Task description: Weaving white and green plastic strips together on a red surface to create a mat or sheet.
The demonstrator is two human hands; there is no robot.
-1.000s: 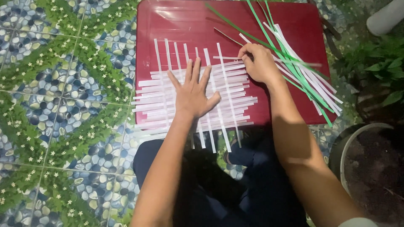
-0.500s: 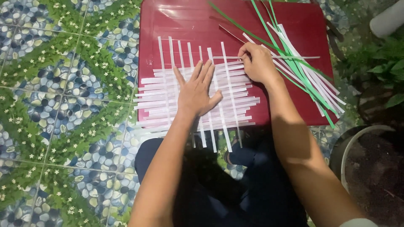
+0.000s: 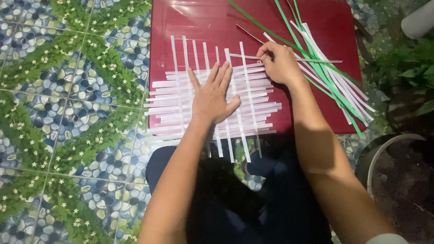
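left hand (image 3: 212, 97) flat on woven strips (image 3: 176, 97)

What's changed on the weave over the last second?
Little. The right hand has shifted slightly at the top right of the white strip mat, fingers on a horizontal strip. The left hand stays flat on the mat. Red board and loose green and white strips are unmoved.

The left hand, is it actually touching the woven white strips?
Touching. The head view shows the left hand pressed flat, fingers spread, on the woven white strips, with no gap beneath the palm.
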